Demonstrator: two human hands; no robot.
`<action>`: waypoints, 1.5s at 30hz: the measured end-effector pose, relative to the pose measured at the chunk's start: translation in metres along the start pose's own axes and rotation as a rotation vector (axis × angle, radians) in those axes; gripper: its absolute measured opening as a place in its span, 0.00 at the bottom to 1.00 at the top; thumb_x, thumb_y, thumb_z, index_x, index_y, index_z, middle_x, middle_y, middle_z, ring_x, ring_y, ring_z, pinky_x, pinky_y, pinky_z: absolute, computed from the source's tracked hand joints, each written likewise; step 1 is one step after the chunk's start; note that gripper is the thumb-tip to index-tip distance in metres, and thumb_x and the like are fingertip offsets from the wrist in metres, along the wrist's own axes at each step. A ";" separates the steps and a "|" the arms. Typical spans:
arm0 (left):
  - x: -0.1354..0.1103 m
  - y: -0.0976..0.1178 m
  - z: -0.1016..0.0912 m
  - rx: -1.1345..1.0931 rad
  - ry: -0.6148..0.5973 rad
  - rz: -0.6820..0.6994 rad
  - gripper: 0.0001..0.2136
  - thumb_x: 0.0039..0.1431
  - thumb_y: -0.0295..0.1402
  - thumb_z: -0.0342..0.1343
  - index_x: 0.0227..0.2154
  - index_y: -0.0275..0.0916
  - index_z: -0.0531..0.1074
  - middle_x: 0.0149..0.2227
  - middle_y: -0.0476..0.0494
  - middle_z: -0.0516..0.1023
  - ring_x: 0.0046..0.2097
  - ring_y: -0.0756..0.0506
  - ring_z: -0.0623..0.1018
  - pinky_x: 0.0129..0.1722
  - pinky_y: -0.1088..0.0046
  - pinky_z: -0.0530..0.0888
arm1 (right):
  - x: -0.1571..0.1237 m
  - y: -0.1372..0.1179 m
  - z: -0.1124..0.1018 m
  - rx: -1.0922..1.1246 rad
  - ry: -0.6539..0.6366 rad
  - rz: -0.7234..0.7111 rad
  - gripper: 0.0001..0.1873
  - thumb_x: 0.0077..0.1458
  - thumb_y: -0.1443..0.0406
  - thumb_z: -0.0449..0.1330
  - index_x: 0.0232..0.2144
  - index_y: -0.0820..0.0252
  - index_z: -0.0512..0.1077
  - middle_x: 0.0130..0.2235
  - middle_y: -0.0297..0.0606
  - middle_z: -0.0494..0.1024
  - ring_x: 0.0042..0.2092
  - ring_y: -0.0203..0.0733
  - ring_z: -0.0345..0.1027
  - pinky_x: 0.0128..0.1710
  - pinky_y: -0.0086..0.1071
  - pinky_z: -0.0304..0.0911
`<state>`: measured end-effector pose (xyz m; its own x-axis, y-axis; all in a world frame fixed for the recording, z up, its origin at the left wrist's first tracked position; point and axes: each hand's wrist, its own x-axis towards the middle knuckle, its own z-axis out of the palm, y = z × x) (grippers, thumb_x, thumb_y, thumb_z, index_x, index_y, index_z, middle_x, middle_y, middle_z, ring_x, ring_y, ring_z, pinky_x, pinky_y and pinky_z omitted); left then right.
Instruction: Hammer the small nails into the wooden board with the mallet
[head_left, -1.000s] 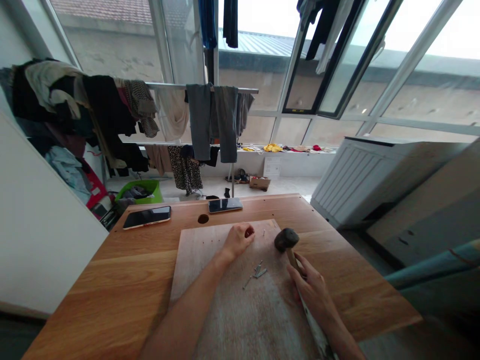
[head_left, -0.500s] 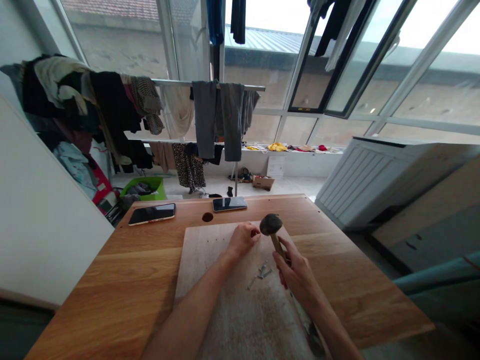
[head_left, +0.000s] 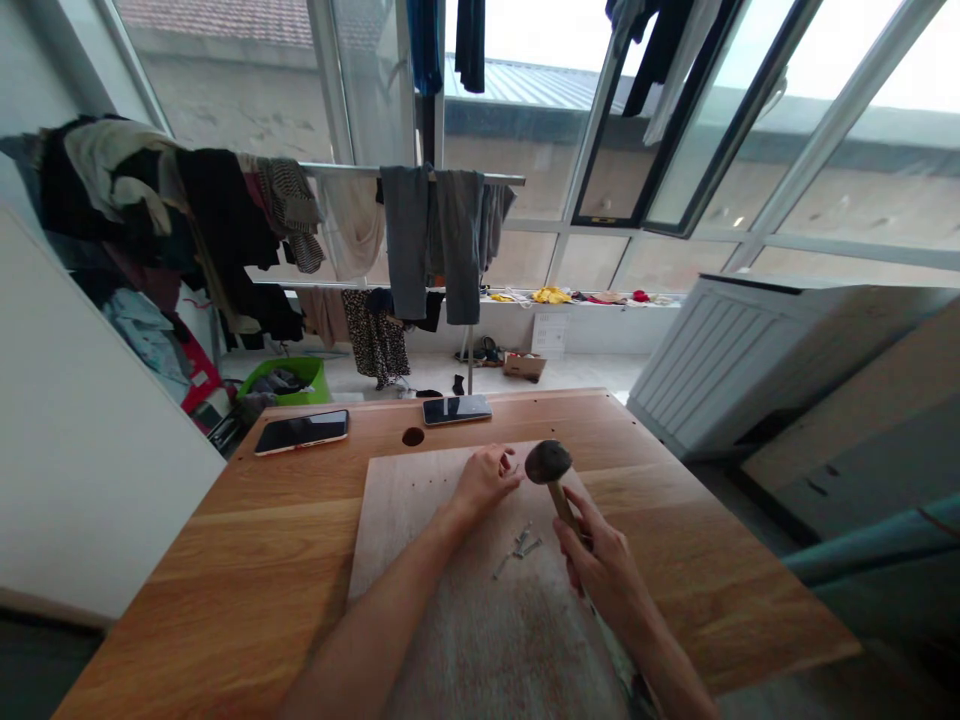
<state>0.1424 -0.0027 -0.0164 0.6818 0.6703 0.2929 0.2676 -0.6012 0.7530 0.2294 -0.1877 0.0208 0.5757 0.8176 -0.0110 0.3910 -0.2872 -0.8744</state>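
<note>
Head view showed us a pale board (head_left: 495,635) lying flat on a wooden table (head_left: 240,560). Toward the board's far edge was our left hand (head_left: 484,482), its fingers curled and fairly narrow. Something thin showed at those fingertips, too small for us to name, and we could not tell whether they pinched it. Our right hand (head_left: 600,552), by the board's right edge, was closed around the handle of a hammer (head_left: 548,462). Its dark, rounded head was raised near the board's far right corner, just beside our left fingers; we could not tell whether it touched the wood. Loose nails (head_left: 529,548) lay in a small heap on the board, between our two hands. A short row of dark marks (head_left: 424,483) ran along the board's far left part. Past the board's far edge we saw a round hole (head_left: 412,437) in the table and a phone (head_left: 457,409), with a second phone (head_left: 302,431) farther to the board's left. Well beyond the board, grey trousers (head_left: 459,250) hung from a rail.
</note>
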 end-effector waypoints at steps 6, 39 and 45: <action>-0.020 0.017 -0.028 0.217 -0.133 0.325 0.10 0.59 0.25 0.53 0.43 0.38 0.72 0.43 0.43 0.74 0.42 0.46 0.76 0.45 0.70 0.73 | -0.014 0.031 -0.014 0.047 0.002 0.086 0.35 0.53 0.50 0.54 0.59 0.63 0.64 0.21 0.27 0.70 0.17 0.36 0.61 0.17 0.29 0.57; -0.018 0.000 -0.030 -0.003 0.019 0.035 0.05 0.57 0.24 0.55 0.35 0.37 0.73 0.31 0.48 0.77 0.33 0.48 0.77 0.35 0.75 0.72 | -0.016 0.039 -0.012 0.069 -0.006 0.110 0.35 0.54 0.50 0.52 0.60 0.60 0.62 0.17 0.24 0.66 0.18 0.37 0.61 0.18 0.28 0.57; -0.016 -0.009 -0.019 0.074 0.124 0.065 0.02 0.54 0.25 0.60 0.30 0.38 0.75 0.33 0.46 0.78 0.38 0.46 0.75 0.42 0.70 0.70 | -0.016 0.038 -0.013 0.065 -0.006 0.121 0.36 0.54 0.51 0.52 0.60 0.63 0.62 0.16 0.23 0.65 0.17 0.37 0.60 0.18 0.29 0.57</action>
<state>0.1163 0.0004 -0.0172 0.6110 0.6749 0.4138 0.2786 -0.6726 0.6856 0.2439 -0.2183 -0.0063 0.6112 0.7821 -0.1213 0.2717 -0.3513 -0.8960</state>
